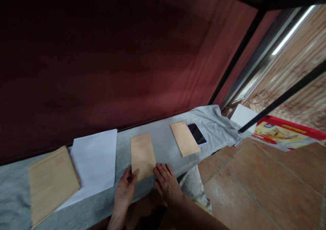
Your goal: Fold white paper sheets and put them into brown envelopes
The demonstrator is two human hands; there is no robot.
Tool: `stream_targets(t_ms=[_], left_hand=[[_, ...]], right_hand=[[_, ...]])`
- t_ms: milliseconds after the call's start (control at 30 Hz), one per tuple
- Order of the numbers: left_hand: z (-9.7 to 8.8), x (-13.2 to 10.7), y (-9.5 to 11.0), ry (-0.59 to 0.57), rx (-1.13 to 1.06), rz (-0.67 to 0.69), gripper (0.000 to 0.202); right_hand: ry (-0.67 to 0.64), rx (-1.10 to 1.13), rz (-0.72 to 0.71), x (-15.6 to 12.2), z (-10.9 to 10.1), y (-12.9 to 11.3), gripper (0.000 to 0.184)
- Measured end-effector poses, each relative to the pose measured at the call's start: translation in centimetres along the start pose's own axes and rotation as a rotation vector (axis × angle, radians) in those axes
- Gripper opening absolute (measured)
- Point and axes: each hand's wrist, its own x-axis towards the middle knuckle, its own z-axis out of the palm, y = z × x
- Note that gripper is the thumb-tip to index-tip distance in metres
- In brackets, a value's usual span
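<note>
A small tan paper envelope (143, 153) lies on the grey cloth in front of me, its long side pointing away. My left hand (125, 186) grips its near left edge, thumb on top and the other fingers at the side. My right hand (166, 182) rests at the near right corner with fingers stretched out over the cloth, the innermost one touching the envelope's edge. To the right lies a second tan envelope (183, 139), partly against a dark-screened phone (197, 134). Left of my hands is a stack of white paper (95, 158).
A larger brown envelope (52, 180) overlaps the white paper at far left. The grey cloth (160, 135) covers a narrow surface along a dark red wall (127, 70). Black metal bars (236, 56) rise at right. A red and yellow box (285, 133) stands on the tiled floor (244, 182).
</note>
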Motion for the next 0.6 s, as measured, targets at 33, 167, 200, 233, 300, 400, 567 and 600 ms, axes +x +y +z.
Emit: stream_targets(t_ms=[33, 167, 200, 233, 300, 400, 567, 600], left_hand=[[-0.3, 0.3, 0.1, -0.063, -0.075, -0.085, 0.051], [-0.9, 0.8, 1.3, -0.194, -0.413, -0.434, 0.043], [-0.9, 0.8, 1.7, -0.185, -0.496, -0.505, 0.040], [-0.9, 0.6, 2.0, -0.172, -0.580, -0.565, 0.038], [-0.8, 0.3, 2.6, -0.145, -0.734, -0.636, 0.038], [-0.9, -0.2, 3.3, -0.103, -0.896, -0.625, 0.045], [-0.2, -1.5, 5.9, -0.118, -0.971, -0.608, 0.055], [0.1, -1.9, 6.6, -0.140, -0.971, -0.589, 0.055]], right_hand=[[-0.013, 0.017, 0.008, 0.1, -0.1, 0.0, 0.053], [-0.013, 0.115, 0.029, 0.2, -0.3, -0.1, 0.054], [0.004, 0.148, 0.038, 0.2, -0.2, -0.1, 0.055], [0.027, 0.187, 0.051, 0.1, -0.1, -0.1, 0.055], [0.096, 0.279, 0.098, 0.0, 0.1, -0.1, 0.056], [0.206, 0.445, 0.243, -0.2, 0.1, 0.1, 0.048], [0.123, 0.818, 0.476, 0.3, -0.5, -0.1, 0.034], [0.073, 0.927, 0.513, 0.5, -0.3, -0.2, 0.042]])
